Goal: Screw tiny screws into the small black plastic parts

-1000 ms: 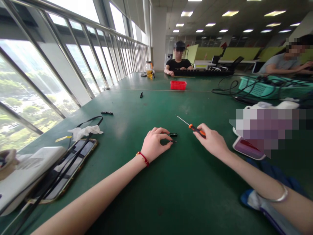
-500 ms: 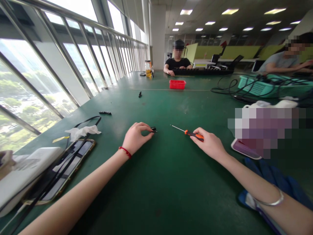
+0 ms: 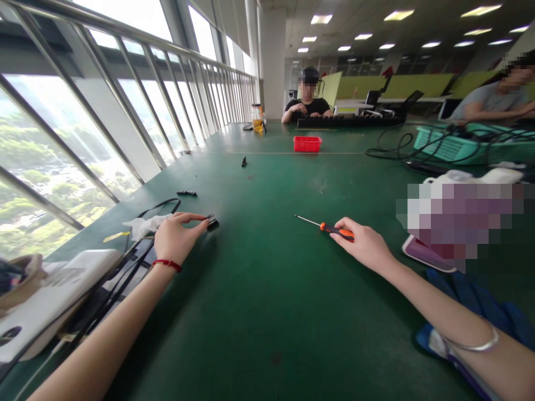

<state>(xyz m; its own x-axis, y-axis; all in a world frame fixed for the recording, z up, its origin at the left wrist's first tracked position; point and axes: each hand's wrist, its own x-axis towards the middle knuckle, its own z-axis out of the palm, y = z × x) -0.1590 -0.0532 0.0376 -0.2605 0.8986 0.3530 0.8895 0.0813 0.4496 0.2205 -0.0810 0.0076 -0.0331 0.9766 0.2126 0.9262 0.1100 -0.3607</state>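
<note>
Between the thumb and fingers of my left hand point(image 3: 178, 236) is a small black part point(image 3: 213, 223), low over the green table point(image 3: 267, 278) on the left. Whether it touches the tabletop I cannot tell. My right hand point(image 3: 365, 242) is closed around the handle of an orange-and-black screwdriver point(image 3: 337, 230), its thin metal shaft pointing left and away from me. Two more small black pieces lie farther off: a long one point(image 3: 186, 194) beyond my left hand and a short one point(image 3: 244, 162) nearer the middle.
A red plastic basket point(image 3: 307, 144) stands at mid-table. To the left are a white device point(image 3: 83, 278), black cords and crumpled tissue point(image 3: 146, 227). Blue gloves point(image 3: 463, 301) lie under my right forearm. A teal basket point(image 3: 443, 146) with cables is at right. Two people sit beyond.
My left hand has moved left with the small black part, now partly covering the phone and tissue. The right hand keeps the screwdriver nearly in place. The far person has raised a hand.
</note>
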